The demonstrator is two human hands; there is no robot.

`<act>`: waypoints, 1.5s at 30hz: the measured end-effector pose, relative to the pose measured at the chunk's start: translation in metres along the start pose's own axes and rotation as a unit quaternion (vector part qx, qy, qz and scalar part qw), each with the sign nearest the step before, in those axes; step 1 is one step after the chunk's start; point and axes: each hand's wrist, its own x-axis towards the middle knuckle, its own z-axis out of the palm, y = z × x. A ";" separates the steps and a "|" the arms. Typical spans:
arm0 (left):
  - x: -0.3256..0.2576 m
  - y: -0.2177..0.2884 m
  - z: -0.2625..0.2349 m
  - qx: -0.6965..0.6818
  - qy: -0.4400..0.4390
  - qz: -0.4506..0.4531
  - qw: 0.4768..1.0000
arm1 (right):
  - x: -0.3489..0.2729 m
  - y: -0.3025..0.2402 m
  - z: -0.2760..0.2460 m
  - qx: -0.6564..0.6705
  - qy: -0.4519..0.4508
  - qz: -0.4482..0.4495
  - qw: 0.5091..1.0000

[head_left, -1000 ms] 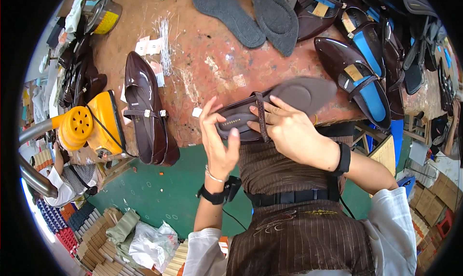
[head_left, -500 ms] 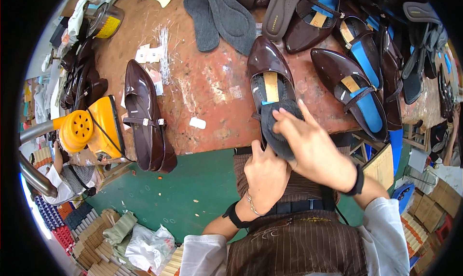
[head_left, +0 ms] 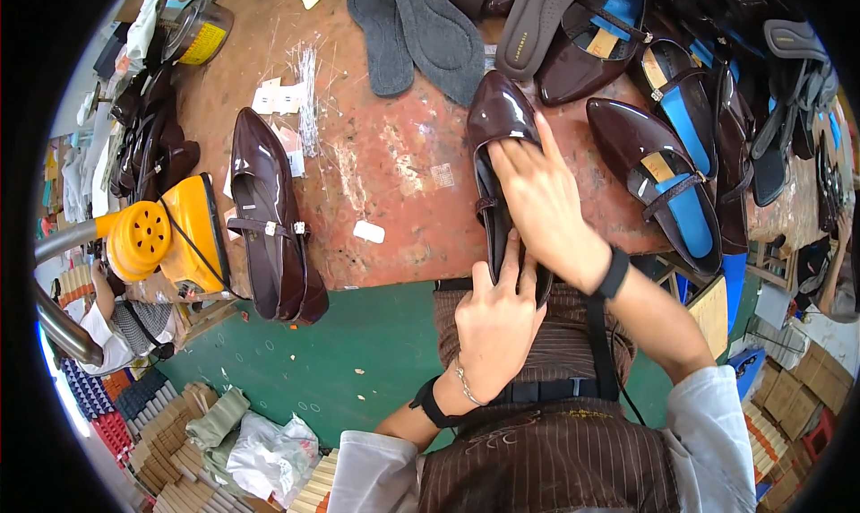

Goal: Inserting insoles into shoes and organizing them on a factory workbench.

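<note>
A glossy dark-brown pointed shoe (head_left: pixel 504 108) lies at the table's front edge, toe pointing away from me. Several fingers of my right hand (head_left: pixel 542 199) reach stretched out under its upper, tips hidden inside, while one finger lies straight along the outer right side. My left hand (head_left: pixel 497 320) grips the heel end, its fingers over the heel opening. A strap with a small ornament crosses the shoe's left side. The dark insole inside is mostly covered by my hands.
To the left stand a finished-looking pair of brown shoes (head_left: pixel 262 217) and a yellow machine head (head_left: pixel 184 235). Grey insoles (head_left: pixel 430 38) lie at the back. More brown shoes (head_left: pixel 658 168) with blue inner soles crowd the right. White tags (head_left: pixel 279 98) and thin fasteners lie centre left.
My right hand has moved away from me, from the dark insole at the heel into the toe of the shoe. The insole has gone down into the shoe. My left hand stays at the heel.
</note>
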 end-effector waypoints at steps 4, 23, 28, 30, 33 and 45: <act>-0.005 -0.008 0.003 -0.017 -0.009 -0.002 1.000 | -0.015 -0.003 0.011 -0.004 0.090 -0.063 0.994; -0.004 -0.008 0.003 -0.053 -0.099 -0.002 0.994 | -0.008 -0.011 0.038 -0.201 0.181 -0.022 0.962; 0.001 -0.003 -0.001 -0.044 -0.006 0.013 0.999 | 0.024 0.004 0.043 -0.132 0.047 0.020 0.990; 0.002 0.001 -0.001 -0.017 -0.005 0.013 1.000 | 0.025 0.008 0.042 -0.150 0.018 0.013 0.988; -0.005 -0.015 -0.010 -0.079 0.056 0.036 0.995 | 0.015 0.007 -0.011 -0.061 -0.116 -0.091 0.987; -0.087 -0.220 -0.108 0.049 0.221 -0.101 0.969 | -0.197 0.120 -0.087 -0.082 0.199 0.318 0.923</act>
